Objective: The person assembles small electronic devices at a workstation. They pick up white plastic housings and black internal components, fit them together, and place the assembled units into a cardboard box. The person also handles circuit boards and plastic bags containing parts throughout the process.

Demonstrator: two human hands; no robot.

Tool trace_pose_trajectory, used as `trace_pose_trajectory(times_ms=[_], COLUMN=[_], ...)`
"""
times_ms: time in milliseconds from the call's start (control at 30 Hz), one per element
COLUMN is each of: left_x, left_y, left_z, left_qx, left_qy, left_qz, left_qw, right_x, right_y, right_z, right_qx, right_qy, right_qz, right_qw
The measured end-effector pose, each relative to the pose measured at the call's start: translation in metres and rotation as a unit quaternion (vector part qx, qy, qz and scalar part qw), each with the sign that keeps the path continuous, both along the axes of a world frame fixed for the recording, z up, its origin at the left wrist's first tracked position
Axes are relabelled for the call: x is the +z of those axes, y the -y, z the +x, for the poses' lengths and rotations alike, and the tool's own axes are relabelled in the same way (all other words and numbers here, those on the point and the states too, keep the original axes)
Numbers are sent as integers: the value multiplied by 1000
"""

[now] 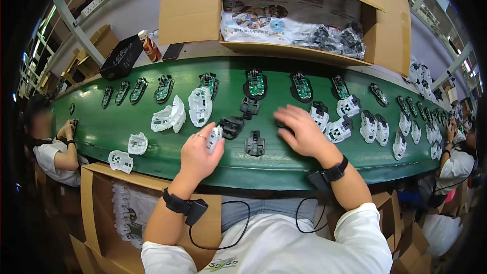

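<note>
Head view: our left hand has its fingers clamped on the white part above the green belt; our right hand is blurred, its grip unclear; we should steady the part by its edges

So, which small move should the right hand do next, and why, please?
Perhaps the right hand should pick up the nearest black plastic part: it lies loose on the green work surface, between this hand and the left hand, which is occupied with a white plastic piece. The right hand is blurred, so whether it holds something is unclear.
</note>
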State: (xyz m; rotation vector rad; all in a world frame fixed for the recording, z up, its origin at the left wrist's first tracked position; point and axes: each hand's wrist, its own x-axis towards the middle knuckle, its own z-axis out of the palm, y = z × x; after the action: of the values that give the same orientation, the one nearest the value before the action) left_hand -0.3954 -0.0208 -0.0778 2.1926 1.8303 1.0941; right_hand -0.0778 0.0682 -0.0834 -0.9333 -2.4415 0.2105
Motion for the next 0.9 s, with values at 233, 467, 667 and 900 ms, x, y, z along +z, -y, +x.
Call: trace_pose_trajectory(times_ms=[233, 467, 667, 900], left_x=[-8, -5, -2, 0], left_y=[-7, -2, 3, 14], left_z=[2, -6, 13, 49], left_qx=[20, 30, -75, -107], left_qy=[195, 210, 420, 358], left_qz=[-83, -130, -103, -77], left_qw=[977, 969, 898, 924], right_x=[29, 33, 17, 9], right_y=[19, 15, 24, 38], right_z=[1, 8, -2, -50], right_qx=[-73, 83, -53, 124], right_qy=[77, 64, 40, -239], right_qz=[-189, -91, -53, -91], right_qw=[976, 990, 996, 959])
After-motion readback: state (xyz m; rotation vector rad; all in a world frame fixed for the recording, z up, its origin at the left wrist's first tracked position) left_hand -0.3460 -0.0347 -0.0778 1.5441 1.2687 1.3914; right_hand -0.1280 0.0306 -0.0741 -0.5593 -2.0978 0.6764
